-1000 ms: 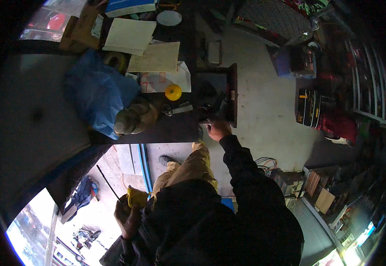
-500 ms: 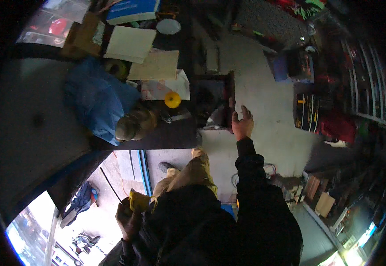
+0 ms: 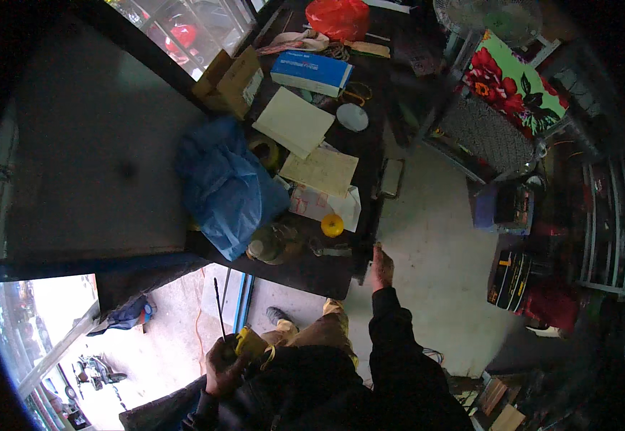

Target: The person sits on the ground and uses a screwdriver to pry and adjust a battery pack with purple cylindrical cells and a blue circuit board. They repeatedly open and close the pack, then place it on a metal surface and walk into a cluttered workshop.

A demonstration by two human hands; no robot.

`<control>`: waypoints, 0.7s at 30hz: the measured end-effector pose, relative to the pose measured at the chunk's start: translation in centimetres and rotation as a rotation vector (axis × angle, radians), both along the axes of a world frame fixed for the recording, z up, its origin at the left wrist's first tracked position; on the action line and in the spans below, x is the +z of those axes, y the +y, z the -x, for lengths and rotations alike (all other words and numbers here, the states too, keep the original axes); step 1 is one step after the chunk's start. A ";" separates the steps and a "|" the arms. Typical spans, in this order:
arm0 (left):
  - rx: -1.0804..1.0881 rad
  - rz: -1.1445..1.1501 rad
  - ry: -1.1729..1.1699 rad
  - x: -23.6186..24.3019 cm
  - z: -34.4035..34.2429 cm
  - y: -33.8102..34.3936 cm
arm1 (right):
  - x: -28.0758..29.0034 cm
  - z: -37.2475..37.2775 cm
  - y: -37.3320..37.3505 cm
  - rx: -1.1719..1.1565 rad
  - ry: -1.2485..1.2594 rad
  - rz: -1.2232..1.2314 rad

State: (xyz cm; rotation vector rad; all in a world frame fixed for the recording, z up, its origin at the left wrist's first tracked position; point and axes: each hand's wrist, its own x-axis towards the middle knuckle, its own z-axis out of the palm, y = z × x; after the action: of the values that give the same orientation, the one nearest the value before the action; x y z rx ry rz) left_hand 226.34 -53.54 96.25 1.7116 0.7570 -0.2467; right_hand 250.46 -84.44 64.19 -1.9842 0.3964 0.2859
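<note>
Low at the left, my left hand is closed around a yellow tape measure, and a thin dark rod sticks up from the same grip. My right hand reaches forward to the right edge of the dark desk, its fingers stretched out against the drawer front. The drawer is pushed in now, or nearly so. On the desk close by lie a yellow round object, a small metal piece and a jar-like container.
A blue plastic bag, papers, a blue-white box and a cardboard box crowd the desk. At the right stand a chair with a floral cloth, a black case and a metal rack.
The open drawer beside the desk has gone in, with my right hand moving left against its front. My view has swung, showing more of the desk's far end. My left hand keeps its grip.
</note>
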 end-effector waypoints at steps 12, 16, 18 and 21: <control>0.079 -0.016 -0.095 -1.3 1.6 -0.1 | -1.4 0.1 3.4 -0.264 0.403 -0.503; 0.091 0.003 -0.069 -1.4 1.8 -0.2 | -0.5 1.1 1.1 -0.231 0.365 -0.581; 0.054 -0.027 -0.050 -1.3 1.7 -0.3 | 0.1 1.6 -0.3 -0.249 0.372 -0.554; -0.028 -0.068 -0.059 -1.1 1.2 -0.4 | 0.9 3.0 -2.4 -0.281 0.344 -0.524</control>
State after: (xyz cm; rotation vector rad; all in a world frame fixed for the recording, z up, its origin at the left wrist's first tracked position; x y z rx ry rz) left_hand 225.14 -53.92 95.12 1.7873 0.7056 -0.1903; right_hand 247.49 -86.86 65.11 -1.3469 0.7311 0.4979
